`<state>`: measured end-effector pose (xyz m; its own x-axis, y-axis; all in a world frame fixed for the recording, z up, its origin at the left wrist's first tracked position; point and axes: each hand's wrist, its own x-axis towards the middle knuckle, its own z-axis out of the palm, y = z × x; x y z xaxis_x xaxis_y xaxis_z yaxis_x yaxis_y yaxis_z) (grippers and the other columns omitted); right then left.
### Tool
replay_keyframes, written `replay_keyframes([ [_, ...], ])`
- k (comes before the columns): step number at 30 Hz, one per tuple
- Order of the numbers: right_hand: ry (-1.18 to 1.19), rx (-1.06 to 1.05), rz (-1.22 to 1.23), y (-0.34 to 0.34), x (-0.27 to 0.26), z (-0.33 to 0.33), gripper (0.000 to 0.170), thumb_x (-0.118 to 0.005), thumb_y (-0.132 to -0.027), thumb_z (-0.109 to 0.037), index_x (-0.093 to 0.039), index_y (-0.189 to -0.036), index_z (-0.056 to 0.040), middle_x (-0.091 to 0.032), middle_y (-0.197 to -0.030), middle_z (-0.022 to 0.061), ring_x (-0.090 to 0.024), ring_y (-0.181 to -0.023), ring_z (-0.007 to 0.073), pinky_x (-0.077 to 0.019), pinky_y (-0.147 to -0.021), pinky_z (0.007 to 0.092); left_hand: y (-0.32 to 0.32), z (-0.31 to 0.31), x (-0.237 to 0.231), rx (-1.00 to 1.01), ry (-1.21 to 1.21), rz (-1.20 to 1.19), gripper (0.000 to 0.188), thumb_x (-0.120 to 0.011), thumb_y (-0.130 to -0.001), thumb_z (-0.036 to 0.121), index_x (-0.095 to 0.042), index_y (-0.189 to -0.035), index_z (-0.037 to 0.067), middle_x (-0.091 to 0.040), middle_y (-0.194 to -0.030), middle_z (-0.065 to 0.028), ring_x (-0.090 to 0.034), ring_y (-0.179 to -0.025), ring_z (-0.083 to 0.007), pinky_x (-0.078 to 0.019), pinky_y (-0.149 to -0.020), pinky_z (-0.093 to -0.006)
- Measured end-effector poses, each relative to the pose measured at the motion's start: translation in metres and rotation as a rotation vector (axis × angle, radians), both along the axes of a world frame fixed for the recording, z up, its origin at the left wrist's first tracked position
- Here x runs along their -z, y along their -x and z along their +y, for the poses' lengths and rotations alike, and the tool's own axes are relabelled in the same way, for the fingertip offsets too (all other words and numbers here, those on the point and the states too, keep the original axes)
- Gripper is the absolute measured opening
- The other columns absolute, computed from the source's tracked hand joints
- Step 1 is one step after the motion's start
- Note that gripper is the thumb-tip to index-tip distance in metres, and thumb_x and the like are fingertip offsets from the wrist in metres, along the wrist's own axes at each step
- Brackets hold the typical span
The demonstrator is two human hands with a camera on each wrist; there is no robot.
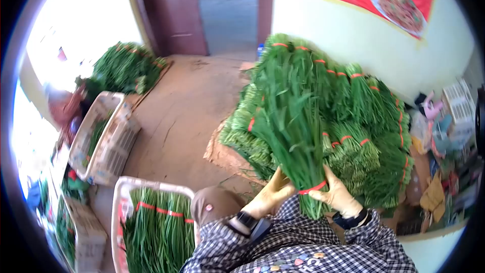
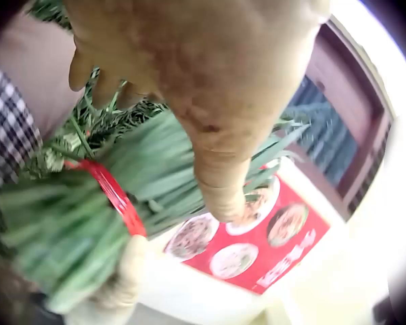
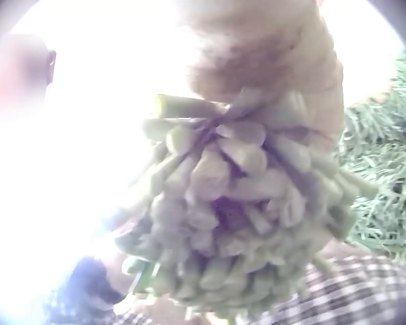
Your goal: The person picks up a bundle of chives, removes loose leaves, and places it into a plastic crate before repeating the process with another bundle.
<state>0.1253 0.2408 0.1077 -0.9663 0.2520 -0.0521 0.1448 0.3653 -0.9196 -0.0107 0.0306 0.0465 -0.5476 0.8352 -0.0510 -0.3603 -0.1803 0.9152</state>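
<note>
A bundle of long-leaved greens (image 1: 288, 131) tilts up and away in front of the person, red tape (image 1: 312, 188) round its stems. The gloved right hand (image 1: 341, 194) grips it by the taped stem end. On the other side, the gloved left hand (image 1: 270, 192) is against the bundle with fingers spread. Up close in the left wrist view, the left thumb (image 2: 220, 183) points straight down across the leaves, not curled round them. Pale cut stem ends (image 3: 223, 196) face the right wrist camera, below the right hand (image 3: 277, 54).
A large pile of taped greens (image 1: 353, 146) lies ahead against the wall. At the lower left, a plastic crate (image 1: 117, 207) holds more bundles. Another crate (image 1: 118, 139) stands farther left, near a smaller heap of greens (image 1: 126, 68). A doorway (image 1: 227, 20) opens at the back.
</note>
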Motion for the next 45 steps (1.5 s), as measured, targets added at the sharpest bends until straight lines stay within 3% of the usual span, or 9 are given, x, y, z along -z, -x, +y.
replay_keyframes([
  [7,-0.217,-0.254,-0.037,0.043,0.006,-0.052,0.093,-0.085,-0.087,-0.041,-0.038,-0.158,-0.0030,-0.055,-0.150,0.0243,-0.052,-0.142,0.0346,-0.0424,-0.117,0.0424,-0.002,-0.026,0.019,-0.415,-0.429,-0.527,0.053,-0.070,-0.103,0.029,-0.051,-0.146,0.003,-0.061,-0.143,-0.0087,-0.060,-0.128,-0.0219,-0.0489,-0.111,-0.0399],
  [12,-0.406,-0.264,0.228,0.076,-0.054,-0.087,0.040,-0.075,-0.095,-0.016,-0.066,-0.133,-0.0068,-0.071,-0.121,0.0143,-0.073,-0.105,0.0256,-0.0586,-0.095,0.0361,0.000,-0.037,0.035,-0.521,-0.467,-0.647,0.053,-0.072,-0.102,0.029,-0.053,-0.145,0.004,-0.066,-0.136,-0.0085,-0.064,-0.122,-0.0231,-0.0533,-0.106,-0.0415],
  [16,-0.535,-0.400,0.350,0.110,-0.075,-0.121,0.033,-0.072,-0.092,-0.011,-0.071,-0.125,-0.0087,-0.072,-0.106,0.0127,-0.073,-0.094,0.0277,-0.0577,-0.086,0.0357,0.002,-0.035,0.042,-0.524,-0.459,-0.678,0.050,-0.074,-0.100,0.028,-0.055,-0.141,0.005,-0.067,-0.133,-0.0071,-0.066,-0.118,-0.0209,-0.0572,-0.099,-0.0413],
  [27,-0.884,-0.452,0.217,0.175,-0.032,-0.147,0.026,-0.076,-0.087,-0.026,-0.073,-0.106,-0.0087,-0.070,-0.093,0.0098,-0.070,-0.088,0.0308,-0.0560,-0.080,0.0417,-0.004,-0.041,0.031,-0.537,-0.375,-0.614,0.073,-0.079,-0.095,0.025,-0.041,-0.155,0.009,-0.056,-0.150,-0.0066,-0.054,-0.136,-0.0231,-0.0425,-0.114,-0.0419],
  [34,-0.291,-0.255,-0.128,0.164,-0.048,-0.145,0.016,-0.064,-0.099,-0.006,-0.075,-0.107,0.0015,-0.073,-0.082,0.0024,-0.062,-0.063,0.0070,-0.0522,-0.061,0.0259,0.002,-0.040,0.043,-0.532,-0.351,-0.497,0.065,-0.084,-0.091,0.020,-0.049,-0.144,0.010,-0.063,-0.135,-0.0053,-0.062,-0.122,-0.0200,-0.0540,-0.101,-0.0404],
  [41,0.381,-0.258,-0.246,0.156,-0.060,-0.130,0.022,-0.059,-0.107,-0.015,-0.073,-0.103,0.0002,-0.054,-0.066,-0.0061,-0.045,-0.053,0.0034,-0.0363,-0.050,0.0219,-0.003,-0.037,0.047,-0.509,-0.339,-0.437,0.053,-0.078,-0.092,0.005,-0.053,-0.138,0.005,-0.068,-0.125,-0.0065,-0.065,-0.114,-0.0209,-0.0535,-0.100,-0.0375],
  [42,0.378,-0.353,-0.225,0.153,-0.068,-0.123,0.021,-0.061,-0.107,-0.017,-0.072,-0.103,0.0003,-0.050,-0.063,-0.0067,-0.045,-0.053,0.0031,-0.0348,-0.049,0.0218,-0.003,-0.036,0.051,-0.502,-0.351,-0.438,0.053,-0.079,-0.091,0.004,-0.053,-0.138,0.005,-0.067,-0.125,-0.0067,-0.065,-0.114,-0.0210,-0.0532,-0.100,-0.0373],
  [43,-0.312,-0.733,0.325,0.152,-0.065,-0.103,0.023,-0.066,-0.105,-0.024,-0.074,-0.107,-0.0026,-0.052,-0.062,-0.0066,-0.046,-0.053,0.0033,-0.0354,-0.048,0.0239,-0.001,-0.036,0.053,-0.498,-0.368,-0.434,0.054,-0.079,-0.090,0.003,-0.053,-0.138,0.005,-0.067,-0.126,-0.0070,-0.065,-0.114,-0.0210,-0.0530,-0.101,-0.0372],
  [45,0.131,-0.795,-0.471,0.127,-0.108,-0.067,0.030,-0.067,-0.104,-0.031,-0.074,-0.119,-0.0050,-0.066,-0.071,-0.0013,-0.056,-0.058,0.0043,-0.0414,-0.050,0.0221,0.000,-0.043,0.045,-0.458,-0.390,-0.392,0.052,-0.080,-0.089,0.004,-0.057,-0.136,0.004,-0.069,-0.126,-0.0069,-0.066,-0.112,-0.0205,-0.0523,-0.101,-0.0375],
])
